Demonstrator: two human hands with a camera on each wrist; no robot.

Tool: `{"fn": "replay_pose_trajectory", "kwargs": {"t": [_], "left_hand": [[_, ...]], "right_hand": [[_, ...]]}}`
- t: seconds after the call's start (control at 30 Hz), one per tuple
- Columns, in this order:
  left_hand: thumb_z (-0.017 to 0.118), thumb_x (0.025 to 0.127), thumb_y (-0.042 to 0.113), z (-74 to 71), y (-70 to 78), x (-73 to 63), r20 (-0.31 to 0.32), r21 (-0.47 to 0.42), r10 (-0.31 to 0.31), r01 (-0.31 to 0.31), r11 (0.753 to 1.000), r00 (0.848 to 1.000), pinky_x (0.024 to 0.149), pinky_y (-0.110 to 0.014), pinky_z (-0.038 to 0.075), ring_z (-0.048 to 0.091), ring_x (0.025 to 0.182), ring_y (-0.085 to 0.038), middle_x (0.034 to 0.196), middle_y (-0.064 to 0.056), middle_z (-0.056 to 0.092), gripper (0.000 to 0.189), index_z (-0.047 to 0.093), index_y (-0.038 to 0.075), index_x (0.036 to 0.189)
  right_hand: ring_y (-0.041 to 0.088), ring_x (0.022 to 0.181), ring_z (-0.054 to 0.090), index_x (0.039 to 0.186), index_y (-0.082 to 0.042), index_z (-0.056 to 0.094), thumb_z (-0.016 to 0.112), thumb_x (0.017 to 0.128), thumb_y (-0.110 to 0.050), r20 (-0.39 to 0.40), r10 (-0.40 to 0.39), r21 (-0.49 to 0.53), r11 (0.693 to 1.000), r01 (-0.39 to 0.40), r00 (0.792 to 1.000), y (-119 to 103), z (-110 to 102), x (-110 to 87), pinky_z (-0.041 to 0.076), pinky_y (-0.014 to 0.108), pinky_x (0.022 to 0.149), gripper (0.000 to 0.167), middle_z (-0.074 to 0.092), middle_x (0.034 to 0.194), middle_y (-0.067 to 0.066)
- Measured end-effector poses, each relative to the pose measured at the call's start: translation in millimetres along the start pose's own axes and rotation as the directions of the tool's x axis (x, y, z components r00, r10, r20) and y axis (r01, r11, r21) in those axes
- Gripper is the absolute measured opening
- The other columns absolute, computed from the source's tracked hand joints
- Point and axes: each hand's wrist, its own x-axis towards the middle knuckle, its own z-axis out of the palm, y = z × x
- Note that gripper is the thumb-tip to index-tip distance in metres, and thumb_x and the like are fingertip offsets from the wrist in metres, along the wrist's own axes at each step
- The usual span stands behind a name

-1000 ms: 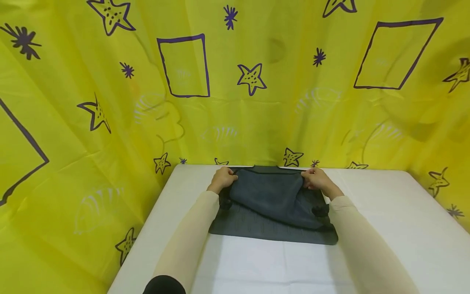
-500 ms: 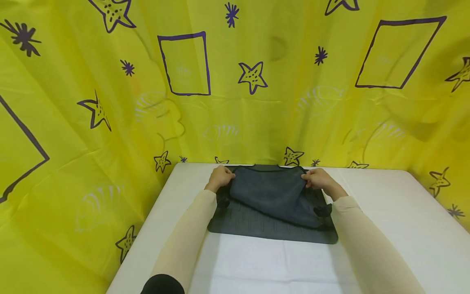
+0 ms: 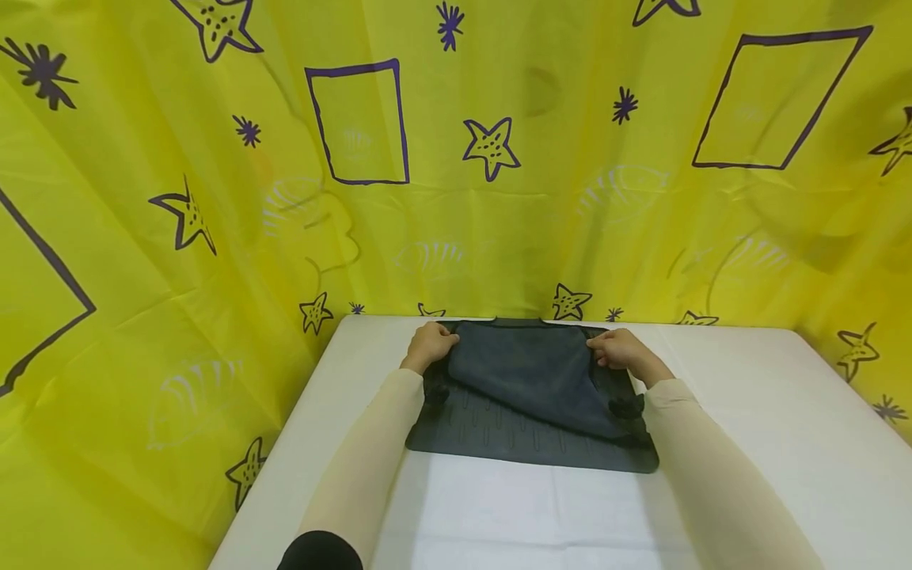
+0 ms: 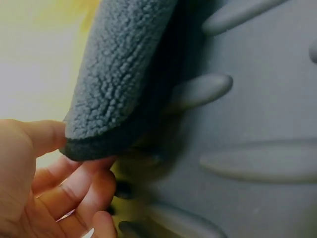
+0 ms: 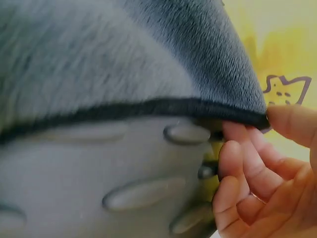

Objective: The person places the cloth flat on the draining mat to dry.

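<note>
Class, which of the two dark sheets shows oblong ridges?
The dark grey, rectangular, rubbery-looking mat underneath; the blue-grey, dark-edged fleecy cloth shows none.

Readable texts, labels, brands, numbers or signs: none made out in the head view or in either wrist view.

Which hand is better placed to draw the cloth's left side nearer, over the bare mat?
Probably the left hand: it pinches the cloth on that side, where more of the ridged mat lies bare. The right hand pinches the opposite side.
</note>
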Motion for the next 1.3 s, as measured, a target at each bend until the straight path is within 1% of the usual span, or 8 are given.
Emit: {"fn": "replay_pose_trajectory", "kwargs": {"t": [0.1, 0.2, 0.5, 0.87, 1.0, 1.1, 1.2, 1.3], "left_hand": [[0.065, 0.1, 0.034, -0.4, -0.1, 2.3, 0.037, 0.031, -0.001, 0.0, 1.0, 0.999, 0.056, -0.028, 0.036, 0.042, 0.055, -0.014, 0.062, 0.002, 0.05, 0.041, 0.063, 0.011, 0.066], [0.064, 0.1, 0.034, -0.8, -0.1, 4.6, 0.083, 0.052, -0.013, 0.009, 0.999, 0.996, 0.049, -0.028, 0.033, 0.031, 0.045, -0.013, 0.049, 0.004, 0.031, 0.054, 0.044, 0.016, 0.053], [0.055, 0.1, 0.018, -2.8, -2.5, 8.7, 0.13, 0.045, 0.032, -0.038, 0.998, 0.991, 0.047, -0.027, 0.033, 0.037, 0.043, -0.014, 0.046, 0.003, 0.039, 0.052, 0.043, 0.017, 0.049], [0.06, 0.1, 0.018, 1.4, -2.6, 9.3, 0.022, -0.053, 0.04, -0.038, 0.998, 0.999, 0.05, -0.027, 0.03, 0.032, 0.048, -0.013, 0.052, 0.004, 0.03, 0.048, 0.042, 0.017, 0.056], [0.061, 0.102, 0.022, 1.7, -0.8, 3.9, 0.02, -0.024, 0.042, -0.042, 0.999, 0.999, 0.055, -0.027, 0.033, 0.038, 0.054, -0.014, 0.061, 0.002, 0.043, 0.038, 0.057, 0.011, 0.066], [0.06, 0.102, 0.026, -0.4, 0.5, -1.7, 0.036, -0.003, 0.061, -0.061, 0.998, 0.998, 0.065, -0.031, 0.045, 0.055, 0.07, -0.019, 0.082, -0.008, 0.066, 0.029, 0.074, 0.003, 0.091], [0.06, 0.102, 0.029, -2.5, -0.4, -6.6, 0.049, 0.005, 0.072, -0.072, 0.997, 0.996, 0.084, -0.038, 0.055, 0.068, 0.097, -0.028, 0.115, -0.016, 0.074, 0.034, 0.074, 0.001, 0.117], [0.061, 0.101, 0.031, -3.5, -2.9, -11.9, 0.051, -0.002, 0.073, -0.073, 0.997, 0.996, 0.095, -0.045, 0.055, 0.067, 0.114, -0.034, 0.127, -0.018, 0.07, 0.04, 0.07, 0.0, 0.125]], "right_hand": [[0.008, 0.069, 0.059, 0.095, -0.004, 0.068, 0.054, 0.105, -0.027, 0.047, 0.014, -0.03, 0.999, -0.012, 0.999, 0, -2, -3.7, 0.048, 0.027, 0.065, 0.029, 0.061, 0.072, -0.006], [0.009, 0.067, 0.057, 0.085, -0.008, 0.07, 0.057, 0.103, -0.029, 0.068, 0.016, -0.048, 0.999, -0.013, 0.998, -2, -1, -7.3, 0.046, 0.028, 0.064, 0.031, 0.06, 0.069, -0.007], [0.009, 0.064, 0.056, 0.085, -0.008, 0.06, 0.057, 0.104, -0.022, 0.043, -0.019, -0.054, 0.998, 0.021, 0.999, -4, 1, -11.2, 0.043, 0.026, 0.057, 0.024, 0.052, 0.073, -0.003], [0.009, 0.065, 0.056, 0.101, -0.002, 0.06, 0.056, 0.104, -0.023, -0.007, -0.03, 0.012, 0.999, 0.03, 1.0, -2, -4, -11.6, 0.045, 0.025, 0.058, 0.021, 0.052, 0.074, -0.003], [0.009, 0.069, 0.059, 0.107, 0.0, 0.063, 0.053, 0.106, -0.024, 0.05, -0.006, -0.014, 1.0, 0.007, 0.999, 0, -5, -14.6, 0.048, 0.027, 0.064, 0.025, 0.055, 0.079, -0.003], [0.009, 0.071, 0.061, 0.112, 0.002, 0.062, 0.051, 0.107, -0.025, 0.088, -0.005, -0.044, 0.999, 0.009, 0.996, 2, -7, -18.5, 0.05, 0.028, 0.067, 0.03, 0.059, 0.082, -0.002], [0.009, 0.07, 0.061, 0.113, 0.003, 0.061, 0.05, 0.107, -0.027, 0.123, -0.006, -0.052, 0.999, 0.013, 0.992, 3, -11, -24.5, 0.05, 0.028, 0.065, 0.032, 0.063, 0.082, -0.002], [0.01, 0.069, 0.06, 0.113, 0.004, 0.06, 0.05, 0.107, -0.027, 0.154, -0.014, -0.058, 0.998, 0.023, 0.988, 4, -15, -32.3, 0.049, 0.027, 0.064, 0.033, 0.067, 0.083, -0.001]]}}
